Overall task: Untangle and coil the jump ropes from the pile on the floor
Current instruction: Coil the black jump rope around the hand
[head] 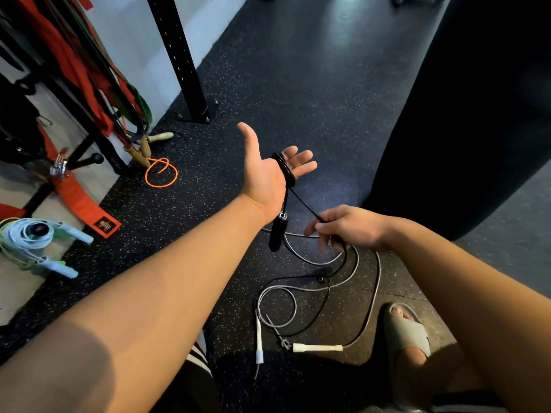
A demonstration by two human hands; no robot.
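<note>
Closest to us, a foot in a grey sandal (407,329) stands on the speckled floor (298,84). Just beside it lies the grey jump rope (317,348), its two white handles near each other and its cord looping loosely across the floor, crossed by a thin black cord.

Above those loops, the right hand (348,228) has a narrow grip: thumb and curled fingers pinch the black jump rope (277,234). From there the cord runs taut up to the left hand (265,174). That hand is held palm up with a wide grip, fingers straight and thumb spread. Several turns of the black cord are wound round its fingers, and one black handle hangs below the wrist.

On the left, a light blue jump rope (35,236) lies bundled. Farther off, an orange jump rope (161,174) with wooden handles sits by the rack post (179,55). A black punching bag (462,114) fills the right side.
</note>
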